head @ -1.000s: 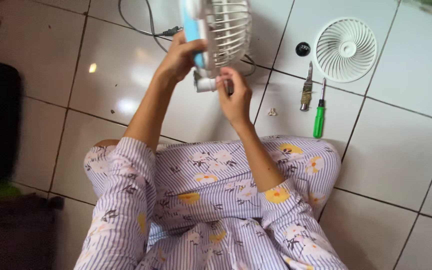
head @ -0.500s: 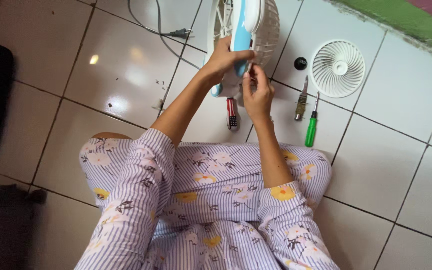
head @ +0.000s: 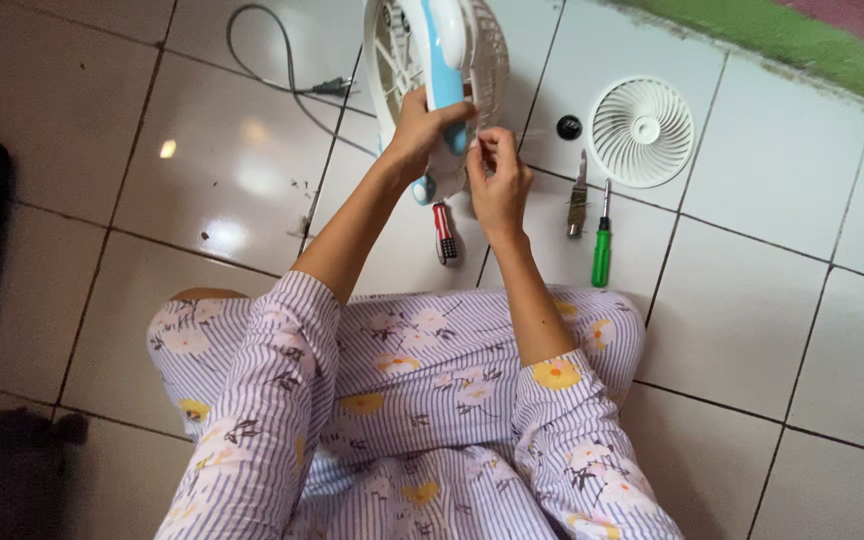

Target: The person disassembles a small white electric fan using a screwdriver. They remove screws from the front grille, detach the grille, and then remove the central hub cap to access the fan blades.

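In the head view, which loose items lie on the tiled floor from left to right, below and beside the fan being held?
Power plug → red-handled screwdriver → small pliers → green-handled screwdriver → white fan grille.

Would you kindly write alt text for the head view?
A seated person's left hand grips a small white and blue fan while the right hand pinches at its back. On the tiled floor lie a detached grille and a green-handled screwdriver.
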